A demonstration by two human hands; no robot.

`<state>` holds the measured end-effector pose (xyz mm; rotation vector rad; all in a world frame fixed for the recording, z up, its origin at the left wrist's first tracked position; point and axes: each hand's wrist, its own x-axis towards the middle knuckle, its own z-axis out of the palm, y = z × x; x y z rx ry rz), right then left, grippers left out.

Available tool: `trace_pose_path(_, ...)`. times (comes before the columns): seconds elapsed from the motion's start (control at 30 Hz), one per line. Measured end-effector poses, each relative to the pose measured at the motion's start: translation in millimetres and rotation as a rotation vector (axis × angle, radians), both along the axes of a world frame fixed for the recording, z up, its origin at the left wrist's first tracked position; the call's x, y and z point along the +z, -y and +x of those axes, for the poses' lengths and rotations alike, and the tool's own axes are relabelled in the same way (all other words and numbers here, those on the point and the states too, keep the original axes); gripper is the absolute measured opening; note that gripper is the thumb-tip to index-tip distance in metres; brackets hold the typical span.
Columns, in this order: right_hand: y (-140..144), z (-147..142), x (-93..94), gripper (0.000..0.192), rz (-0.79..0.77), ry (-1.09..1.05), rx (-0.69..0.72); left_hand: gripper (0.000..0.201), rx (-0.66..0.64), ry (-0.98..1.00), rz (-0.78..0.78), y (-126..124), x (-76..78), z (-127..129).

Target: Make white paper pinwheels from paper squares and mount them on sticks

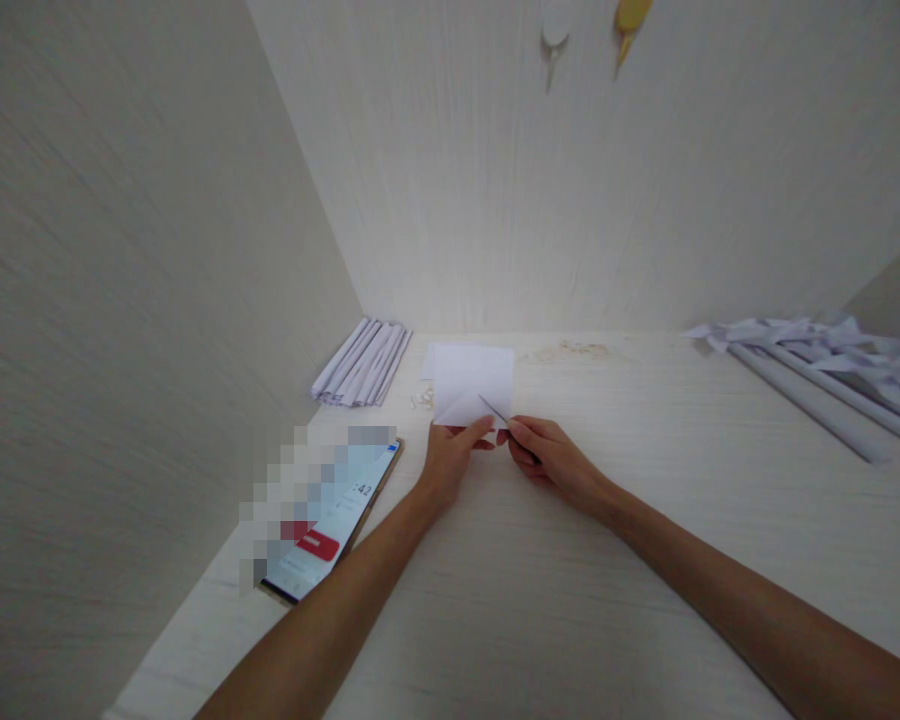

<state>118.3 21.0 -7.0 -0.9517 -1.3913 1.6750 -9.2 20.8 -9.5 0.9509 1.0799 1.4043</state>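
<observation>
While hands point(495, 450) pinch, paper point(472, 383) long axis left-right

Light: soft, even, brightest on the back wall point(540, 220) just above the surface point(540, 580).
Shadows: faint.
Edges: bent, stretched by the wide lens.
Blur: phone point(330, 520) partly pixelated.

The person's 2 forearms are bare, with no sleeves in view. The left hand point(450, 455) and right hand point(551, 458) wear nothing: no gloves, rings or watch.
</observation>
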Motion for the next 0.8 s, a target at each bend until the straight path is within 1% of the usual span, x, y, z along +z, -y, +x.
trace_pose_path(0.2,-0.9,-0.2,-1.7,0.029,0.003,-0.004,-0.003,0.012,-0.066,-0.071,-0.011,1.4,1.1,0.8)
trace_pose_path(0.37,0.1,-0.2,-1.5,0.031,0.008,-0.005,-0.001,0.015,-0.052,-0.048,-0.011,1.7,2.1,1.3)
trace_pose_path(0.47,0.1,-0.6,-1.0,0.028,0.011,-0.013,-0.004,0.015,-0.055,-0.03,0.001,1.2,1.6,0.8)
trace_pose_path(0.63,0.8,-1.1,1.2,0.025,0.002,-0.002,-0.013,0.017,-0.008,-0.018,0.002,0.3,0.3,0.3)
trace_pose_path(0.8,0.4,-0.8,-0.1,0.026,0.02,0.007,-0.02,0.016,-0.03,-0.028,-0.002,0.0,-0.4,0.4)
